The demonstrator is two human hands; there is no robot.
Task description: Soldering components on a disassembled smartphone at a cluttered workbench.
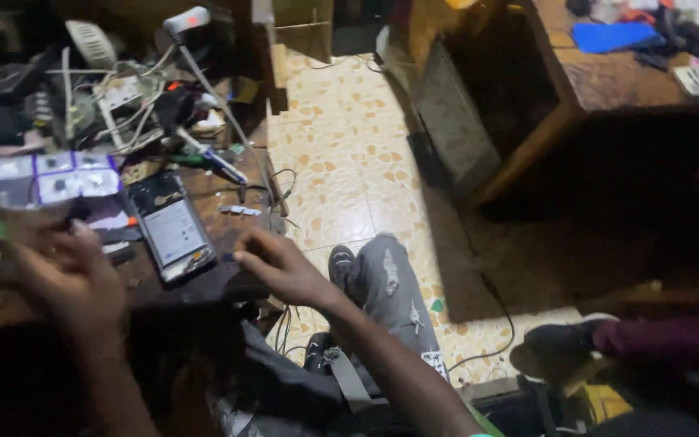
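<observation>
My right hand point(281, 267) hovers at the near edge of the table point(204, 287), fingers loosely curled and pinched toward each other just beside the lower corner of the opened phone point(170, 229); the view is dim and smeared, so I cannot tell whether something small sits between the fingertips or whether they are closed on nothing. My left hand point(70, 271) is raised at the left, blurred, its fingers spread and holding nothing I can make out, close under a flat pack of small parts point(54, 178) wrapped with purple bands. To do this well, I judge I should steady the phone with the left hand before the right one works at its edge, keep the wrist resting on the table so the fingertips move finely, and keep any loose piece over the table and not over the tiled floor point(341, 162) beside my knee point(386, 275). The phone lies flat and slightly angled on the dark wood, back cover off, a pale rectangular battery or shield filling its middle inside a dark frame, with a reddish spot at one side. Behind it spreads a tangle of white cables point(123, 105) and a blue-handled tool point(216, 162).
</observation>
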